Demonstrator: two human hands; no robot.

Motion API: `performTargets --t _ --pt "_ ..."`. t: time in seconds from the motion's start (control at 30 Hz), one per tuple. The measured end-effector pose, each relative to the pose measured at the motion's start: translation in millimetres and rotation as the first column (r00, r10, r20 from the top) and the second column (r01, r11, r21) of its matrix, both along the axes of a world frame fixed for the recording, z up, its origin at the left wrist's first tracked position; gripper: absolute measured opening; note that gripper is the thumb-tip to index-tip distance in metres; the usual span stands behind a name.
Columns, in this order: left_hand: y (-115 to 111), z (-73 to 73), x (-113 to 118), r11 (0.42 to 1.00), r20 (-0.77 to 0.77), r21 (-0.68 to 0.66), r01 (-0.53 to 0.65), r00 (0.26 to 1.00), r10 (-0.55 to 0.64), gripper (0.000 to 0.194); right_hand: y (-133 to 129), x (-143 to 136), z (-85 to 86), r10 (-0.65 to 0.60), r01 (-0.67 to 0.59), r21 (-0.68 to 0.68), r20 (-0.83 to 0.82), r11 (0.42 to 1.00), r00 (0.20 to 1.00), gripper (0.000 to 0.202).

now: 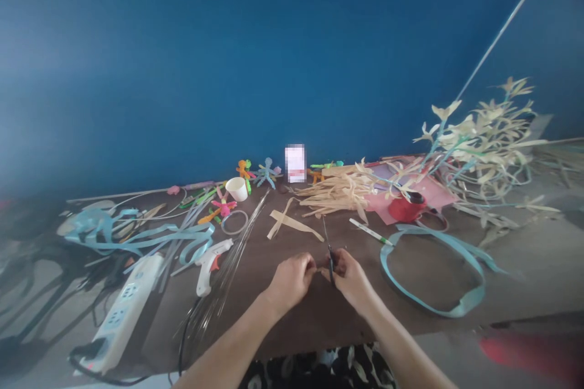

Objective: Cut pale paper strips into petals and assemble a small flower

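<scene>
My right hand (pixel 350 276) is closed around a pair of scissors (pixel 331 258), whose blades point away from me over the brown tabletop. Close beside it on the left, my left hand (pixel 292 278) has its fingers pinched together; whatever they hold is too small or hidden to make out. Just beyond both hands lie crossed tan strips (pixel 294 225). Farther back is a pile of tan leaf-shaped pieces (pixel 337 191). A white and green marker (pixel 370 232) rests right of the scissors.
Left stand a glue gun (pixel 210 267), thin wires (pixel 232 261), a power strip (pixel 125 310), blue ribbon (pixel 150 237), a tape ring (pixel 234 222) and a paper cup (pixel 236 188). Right are a blue ribbon loop (pixel 431 304), a red object (pixel 406 209) and pale artificial stems (pixel 483 134). A blue wall (pixel 274 61) rises behind.
</scene>
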State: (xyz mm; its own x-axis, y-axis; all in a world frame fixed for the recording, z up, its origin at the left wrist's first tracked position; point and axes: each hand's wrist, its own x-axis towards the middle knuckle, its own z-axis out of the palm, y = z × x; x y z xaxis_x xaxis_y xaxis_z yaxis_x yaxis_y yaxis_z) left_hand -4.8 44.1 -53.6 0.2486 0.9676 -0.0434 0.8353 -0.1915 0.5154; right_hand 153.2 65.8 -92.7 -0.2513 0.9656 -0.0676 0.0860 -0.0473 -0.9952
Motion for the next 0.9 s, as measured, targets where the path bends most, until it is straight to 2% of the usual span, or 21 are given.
performTargets --t 0.23,0.4,0.5,0.57,0.67,0.83,0.9 --pt "-1.6 15.5 -3.5 0.999 0.231 0.036 0.017 0.973 -0.025 0.015 5.8 -8.2 1.4 0.028 -0.03 -0.035 -0.063 0.999 0.998 0.018" --pt "-2.6 15.7 -7.7 0.999 0.392 -0.034 0.0 0.92 0.013 0.026 4.6 -11.1 5.3 0.077 -0.084 -0.058 -0.108 0.995 0.991 0.019" --pt "-2.8 13.7 -9.3 0.994 0.503 -0.106 -0.027 0.861 0.077 0.027 2.2 -14.2 9.3 0.056 -0.069 -0.082 -0.148 0.994 0.987 0.02" --pt "-1.4 11.5 -11.3 0.986 0.601 -0.163 -0.043 0.788 0.134 0.027 0.4 -16.5 11.9 0.013 -0.035 -0.125 -0.172 0.992 0.985 0.023" --pt "2.9 5.9 -17.8 0.964 0.735 -0.25 -0.092 0.629 0.251 0.026 -0.9 -19.1 15.1 -0.063 0.019 -0.208 -0.204 0.978 0.977 0.025" --pt "4.4 -7.8 -25.1 0.857 0.82 -0.462 -0.227 0.258 0.511 0.028 2.2 -21.1 16.3 -0.227 0.15 -0.279 -0.266 0.948 0.937 0.028" --pt "-0.2 -12.2 -18.5 0.825 0.803 -0.516 -0.228 0.207 0.559 0.03 3.0 -23.5 16.3 -0.283 0.201 -0.283 -0.29 0.938 0.914 0.027"
